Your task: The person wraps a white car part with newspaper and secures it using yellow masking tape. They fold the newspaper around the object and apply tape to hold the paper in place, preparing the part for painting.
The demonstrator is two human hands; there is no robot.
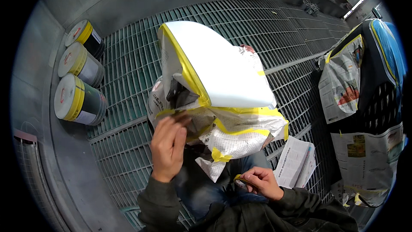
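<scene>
A smooth, curved white part point(223, 68) stands in front of me. Yellow masking tape point(189, 75) runs along its left edge and bottom edge. Newspaper sheets point(236, 139) are taped around its lower side and hang crumpled towards my knees. My left hand point(167, 148) is raised at the near left corner of the papered part, its fingertips blurred against the newspaper; whether they pinch anything is hidden. Lower and to the right, above my lap, my right hand point(264, 184) holds a roll of yellow masking tape point(239, 180) between thumb and fingers.
Several drums with yellow bands, including a near one point(64, 96), line the left wall. Metal grating point(128, 64) covers the floor. Folded newspaper point(296, 163) lies at right, beside a black part point(375, 99) masked with newspaper and blue film.
</scene>
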